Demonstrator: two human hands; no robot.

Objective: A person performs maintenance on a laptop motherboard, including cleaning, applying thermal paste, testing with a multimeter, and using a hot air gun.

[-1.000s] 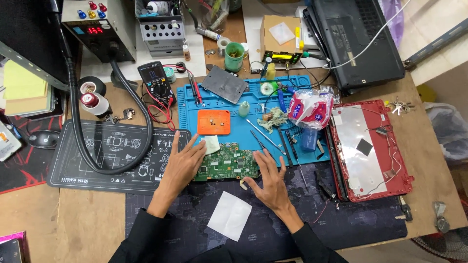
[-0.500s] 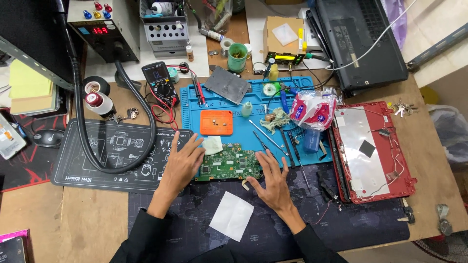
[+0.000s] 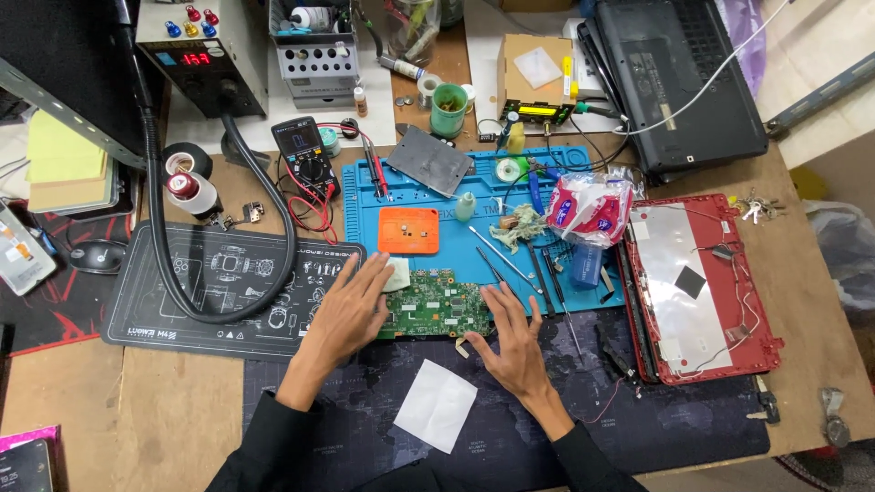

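A green circuit board (image 3: 436, 303) lies at the front edge of the blue work mat (image 3: 437, 241). My left hand (image 3: 350, 305) rests flat on the board's left end, fingers spread, touching a small white cloth (image 3: 397, 272). My right hand (image 3: 513, 335) lies flat at the board's right end, fingers spread, holding nothing. A white square wipe (image 3: 436, 404) sits on the dark desk mat just in front of the board, between my forearms.
An orange pad (image 3: 408, 229), tweezers and screwdrivers (image 3: 538, 273) lie on the blue mat. A red laptop shell (image 3: 697, 287) sits right, a black laptop (image 3: 684, 77) far right. A multimeter (image 3: 305, 164), power supply (image 3: 196, 55), tape rolls and black hose (image 3: 273, 273) stand left.
Both hands stay on the board almost unmoved. The camera view has shifted slightly, so the whole desk sits a little lower in the picture.
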